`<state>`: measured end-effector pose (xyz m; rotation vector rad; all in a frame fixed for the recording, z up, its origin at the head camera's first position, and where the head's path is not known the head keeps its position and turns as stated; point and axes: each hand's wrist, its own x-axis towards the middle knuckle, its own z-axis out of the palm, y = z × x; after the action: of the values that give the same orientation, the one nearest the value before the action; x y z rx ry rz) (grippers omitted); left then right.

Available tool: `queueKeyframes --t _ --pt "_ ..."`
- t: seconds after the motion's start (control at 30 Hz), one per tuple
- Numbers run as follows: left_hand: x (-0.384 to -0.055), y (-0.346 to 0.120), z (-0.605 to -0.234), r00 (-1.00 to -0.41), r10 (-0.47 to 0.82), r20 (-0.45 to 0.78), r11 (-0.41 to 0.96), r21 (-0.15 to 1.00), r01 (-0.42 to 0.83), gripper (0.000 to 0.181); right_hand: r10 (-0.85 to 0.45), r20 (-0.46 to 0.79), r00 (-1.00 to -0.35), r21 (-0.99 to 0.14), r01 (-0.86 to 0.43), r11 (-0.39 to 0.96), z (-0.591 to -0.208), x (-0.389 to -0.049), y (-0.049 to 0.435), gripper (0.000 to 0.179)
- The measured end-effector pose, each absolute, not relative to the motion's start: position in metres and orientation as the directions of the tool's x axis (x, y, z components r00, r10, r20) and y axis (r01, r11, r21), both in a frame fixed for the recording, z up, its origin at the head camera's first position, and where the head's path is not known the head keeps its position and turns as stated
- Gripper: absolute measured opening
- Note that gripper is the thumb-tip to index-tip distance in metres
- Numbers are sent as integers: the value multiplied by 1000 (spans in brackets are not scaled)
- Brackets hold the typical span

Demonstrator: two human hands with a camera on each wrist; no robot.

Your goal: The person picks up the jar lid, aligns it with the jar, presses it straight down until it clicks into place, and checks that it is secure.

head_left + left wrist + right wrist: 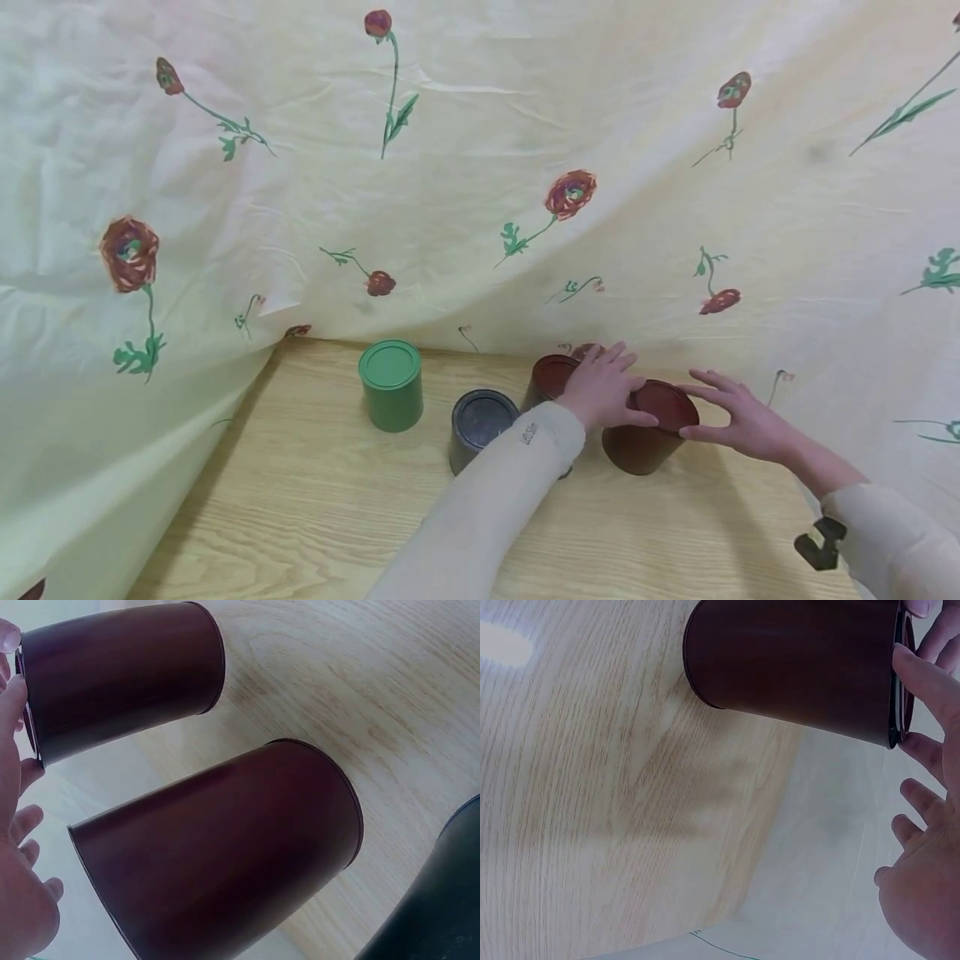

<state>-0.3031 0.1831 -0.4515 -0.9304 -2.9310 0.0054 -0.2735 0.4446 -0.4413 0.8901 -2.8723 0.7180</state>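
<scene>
A dark red tin (pixel 641 450) with a matching lid (pixel 666 406) stands on the right of the wooden table, between the two hands. My left hand (pixel 596 396) reaches across to its near left rim; thumb and forefinger grip the lid edge while the other fingers spread out. On the opposite side my right hand (pixel 746 425) has its thumb and forefinger at the lid edge. The right wrist view shows a thin pale line along the rim of this tin (pixel 802 667). A second dark red tin (pixel 217 847) stands just left, partly hidden behind the left hand in the head view.
A dark grey lidded tin (pixel 483 417) stands further left, partly covered by the left sleeve (pixel 495 500). A green lidded tin (pixel 393 400) is near the back left of the table (pixel 315 483). Floral cloth (pixel 450 208) hangs behind and around the table.
</scene>
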Motion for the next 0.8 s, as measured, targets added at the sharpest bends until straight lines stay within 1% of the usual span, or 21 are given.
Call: queueKeyframes --t 0.3,0.43,0.57,0.8 --pt "-300 182 -454 -822 566 64 824 -50 564 72 -522 185 -833 -405 -548 732 -441 -270 442 63" --pt "-298 182 -455 -820 568 76 823 -68 564 72 -516 177 -838 -380 -541 750 -441 -268 441 64" --pt "-298 183 -459 -820 565 97 825 -59 562 72 -510 171 -843 -350 -536 768 -442 -267 441 67" --pt "-296 184 -463 -830 548 103 836 -47 547 72 -525 227 -821 -312 -571 759 -447 -266 444 68"
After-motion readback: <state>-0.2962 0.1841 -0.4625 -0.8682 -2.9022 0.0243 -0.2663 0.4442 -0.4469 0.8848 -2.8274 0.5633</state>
